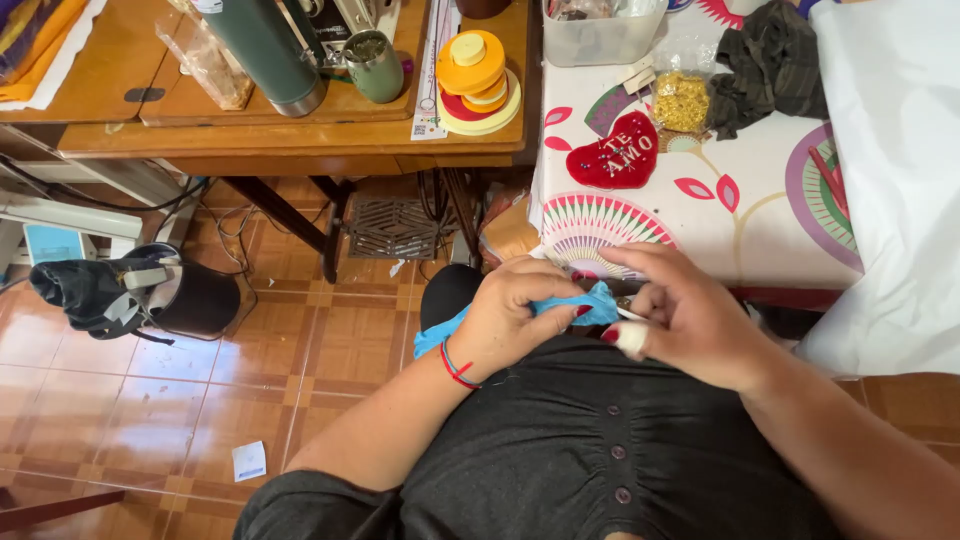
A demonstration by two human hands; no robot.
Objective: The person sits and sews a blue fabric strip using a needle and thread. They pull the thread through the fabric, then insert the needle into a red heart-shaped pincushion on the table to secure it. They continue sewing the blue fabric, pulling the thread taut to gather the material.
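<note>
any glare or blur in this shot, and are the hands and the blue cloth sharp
Head view: even daylight, soft shadows; mild sheen on the floor tiles; the white fabric at right is bright, nearly washed out; wide-lens bending toward the edges; left hand, right hand and blue cloth are fairly sharp, with slight softness at the fingertips.

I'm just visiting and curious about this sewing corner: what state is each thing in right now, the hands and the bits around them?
left hand: closed around the blue fabric
right hand: pinching at the fabric's end, fingertip wrapped in white
blue fabric: bunched, held between both hands
red heart cushion: lying flat on the tablecloth
green tumbler: upright, open-topped
clear container: upright, filled
bag of gold beads: lying on the tablecloth
</note>
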